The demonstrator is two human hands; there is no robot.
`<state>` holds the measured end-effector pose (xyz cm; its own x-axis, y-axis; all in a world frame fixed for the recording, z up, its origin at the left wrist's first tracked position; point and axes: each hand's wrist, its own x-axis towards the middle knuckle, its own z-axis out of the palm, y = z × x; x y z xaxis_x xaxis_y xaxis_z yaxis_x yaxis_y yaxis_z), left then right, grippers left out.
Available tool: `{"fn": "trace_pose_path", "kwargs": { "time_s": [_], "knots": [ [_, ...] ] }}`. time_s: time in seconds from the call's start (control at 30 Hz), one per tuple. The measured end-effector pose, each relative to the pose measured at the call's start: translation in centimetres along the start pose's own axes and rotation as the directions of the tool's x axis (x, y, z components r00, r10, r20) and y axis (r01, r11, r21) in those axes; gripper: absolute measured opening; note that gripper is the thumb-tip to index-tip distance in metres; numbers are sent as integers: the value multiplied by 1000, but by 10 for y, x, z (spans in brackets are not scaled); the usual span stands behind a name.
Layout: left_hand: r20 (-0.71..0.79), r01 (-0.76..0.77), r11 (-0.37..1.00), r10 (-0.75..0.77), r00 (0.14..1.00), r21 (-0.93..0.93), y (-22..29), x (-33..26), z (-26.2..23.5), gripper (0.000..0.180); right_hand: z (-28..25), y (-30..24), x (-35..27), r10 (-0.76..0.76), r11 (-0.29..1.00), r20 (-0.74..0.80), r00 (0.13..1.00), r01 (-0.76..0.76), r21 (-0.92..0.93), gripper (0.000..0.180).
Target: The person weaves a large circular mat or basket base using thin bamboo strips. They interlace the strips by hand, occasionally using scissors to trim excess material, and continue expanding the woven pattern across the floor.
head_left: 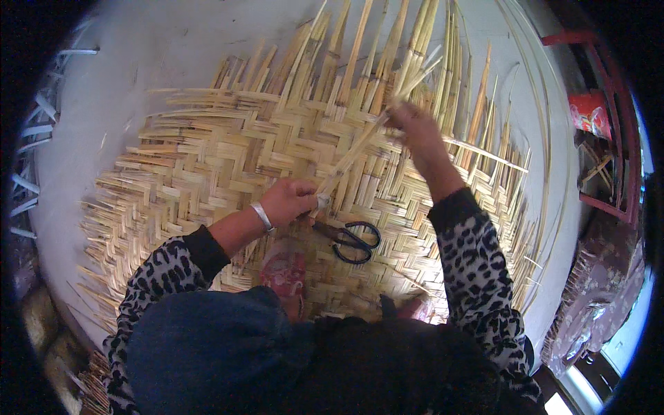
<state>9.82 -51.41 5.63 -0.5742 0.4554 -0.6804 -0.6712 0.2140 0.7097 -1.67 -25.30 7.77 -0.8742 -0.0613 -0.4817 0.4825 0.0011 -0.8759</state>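
Observation:
A pale split-cane strip (353,153) slants across the woven mat (228,152) between my hands. My left hand (289,201), with a silvery bangle at the wrist, pinches its lower end. Farther out and to the right, my right hand (415,131) is closed round its upper part, beside the upright loose canes. Black-handled scissors (356,242) lie on the mat just right of and below my left hand; their tips are hard to make out. The mat has a zigzag weave with uneven strip ends sticking out along its far and side edges.
Long thin canes (546,138) curve along the right. A dark red frame (633,138) with a red packet (590,114) stands at the far right, above a brownish patterned cloth (588,297). White bars (36,130) line the left. My red shoe (283,273) rests on the mat.

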Motion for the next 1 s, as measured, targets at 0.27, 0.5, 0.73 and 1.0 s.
{"fn": "trace_pose_path", "kwargs": {
  "time_s": [0.27, 0.5, 0.73, 1.0],
  "knots": [
    [5, -119, 981, 120, 993, 155, 12, 32, -19, 23, 57, 56, -39, 201, 950, 355, 913, -94, -296, 31],
    [-286, -136, 708, 443, 850, 693, 33, 50, -56, 26, 50, 40, 16, -35, 938, 210, 977, 104, -332, 25],
    [-267, -124, 543, 584, 767, 831, 65, 82, -87, 30, 51, 53, 50, -66, 901, 184, 981, 138, -411, 26],
    [-235, -140, 753, 368, 900, 643, 107, 136, -106, 34, 53, 62, 56, -71, 978, 227, 971, 113, -177, 30]
  ]
}}
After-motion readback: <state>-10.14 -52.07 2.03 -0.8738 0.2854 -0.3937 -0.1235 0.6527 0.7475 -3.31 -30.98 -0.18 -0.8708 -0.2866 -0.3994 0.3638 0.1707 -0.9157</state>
